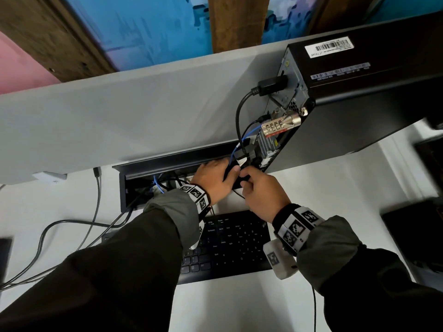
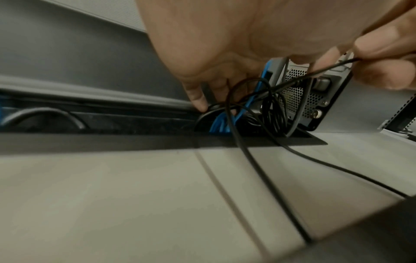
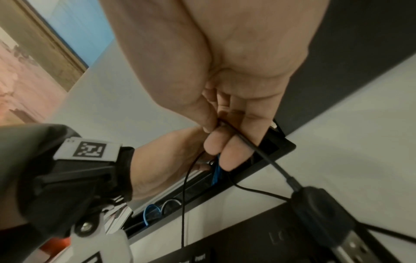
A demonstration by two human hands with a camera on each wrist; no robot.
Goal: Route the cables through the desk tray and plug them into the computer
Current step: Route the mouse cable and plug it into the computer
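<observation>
The black desk tray is sunk into the white desk, with blue cable and black cables bunched at its right end. My left hand reaches into that end, fingers curled round a thick black cable. Just right of it, my right hand pinches a thin black cable a short way behind its USB plug, which hangs free above the keyboard. The computer stands behind the tray's right end, rear ports facing the hands, with a power cord and a blue cable plugged in.
A black keyboard lies under both forearms. Grey cables trail from the tray's left end across the desk. A grey partition rises behind the tray. A combination lock hangs on the computer's rear.
</observation>
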